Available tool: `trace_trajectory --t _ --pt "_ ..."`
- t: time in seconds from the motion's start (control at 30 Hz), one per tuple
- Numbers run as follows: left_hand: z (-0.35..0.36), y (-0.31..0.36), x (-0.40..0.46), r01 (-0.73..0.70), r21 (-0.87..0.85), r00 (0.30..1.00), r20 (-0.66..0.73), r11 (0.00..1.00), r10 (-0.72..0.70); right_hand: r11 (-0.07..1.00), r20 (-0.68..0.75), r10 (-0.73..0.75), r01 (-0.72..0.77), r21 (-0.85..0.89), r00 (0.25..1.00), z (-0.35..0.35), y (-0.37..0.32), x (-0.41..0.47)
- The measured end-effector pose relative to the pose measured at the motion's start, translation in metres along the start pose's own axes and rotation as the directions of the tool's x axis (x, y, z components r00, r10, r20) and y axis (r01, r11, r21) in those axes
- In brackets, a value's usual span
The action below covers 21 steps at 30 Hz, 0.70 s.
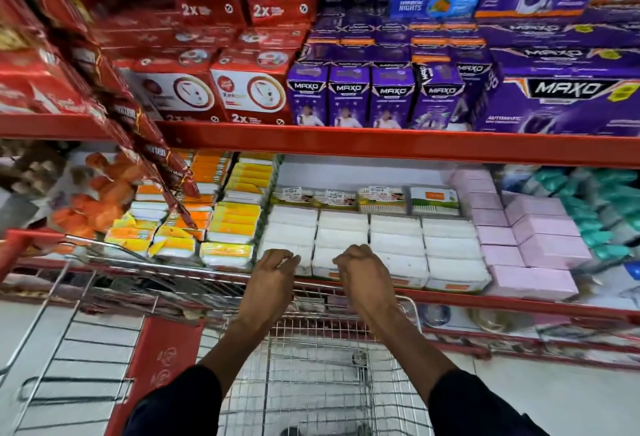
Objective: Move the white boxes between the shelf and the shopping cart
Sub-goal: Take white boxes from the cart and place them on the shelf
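Both hands (277, 267) (356, 267) reach white boxes (341, 239) lying flat, long axes sideways.

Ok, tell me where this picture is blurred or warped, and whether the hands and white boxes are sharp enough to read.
Head view: heavy motion blur on the red packs at upper left; wide-angle bending curves the shelf edge. The left hand, right hand and white boxes are fairly sharp. Lighting is even, without strong glare.

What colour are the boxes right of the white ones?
Pale pink boxes, clearest in the head view.
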State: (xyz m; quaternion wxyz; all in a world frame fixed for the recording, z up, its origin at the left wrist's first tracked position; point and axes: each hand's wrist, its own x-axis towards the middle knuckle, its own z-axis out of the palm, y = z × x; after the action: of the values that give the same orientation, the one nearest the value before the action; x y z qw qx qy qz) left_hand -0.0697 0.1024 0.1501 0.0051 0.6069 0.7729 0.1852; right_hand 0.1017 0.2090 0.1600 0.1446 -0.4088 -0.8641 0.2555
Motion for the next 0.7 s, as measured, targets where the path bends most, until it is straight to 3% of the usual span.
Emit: trace_trajectory --t 0.13,0.23,0.43,0.7 --pt "0.000 -0.002 -0.012 -0.047 0.012 0.998 -0.035 0.999 0.047 0.971 -0.082 -0.167 0.150 -0.186 0.983 0.008 0.000 -0.015" --pt "0.009 -0.010 -0.024 -0.078 0.040 0.996 0.036 0.996 0.077 0.949 -0.061 -0.221 0.200 -0.243 0.973 0.022 0.006 -0.031" --pt "0.023 -0.015 -0.032 -0.103 0.113 0.976 0.202 0.988 0.078 0.924 0.057 -0.193 0.201 -0.325 0.980 0.035 0.012 -0.036" --pt "0.021 -0.011 -0.033 -0.102 0.160 0.971 0.232 0.982 0.063 0.914 0.105 -0.202 0.226 -0.338 0.974 0.032 0.016 -0.036"
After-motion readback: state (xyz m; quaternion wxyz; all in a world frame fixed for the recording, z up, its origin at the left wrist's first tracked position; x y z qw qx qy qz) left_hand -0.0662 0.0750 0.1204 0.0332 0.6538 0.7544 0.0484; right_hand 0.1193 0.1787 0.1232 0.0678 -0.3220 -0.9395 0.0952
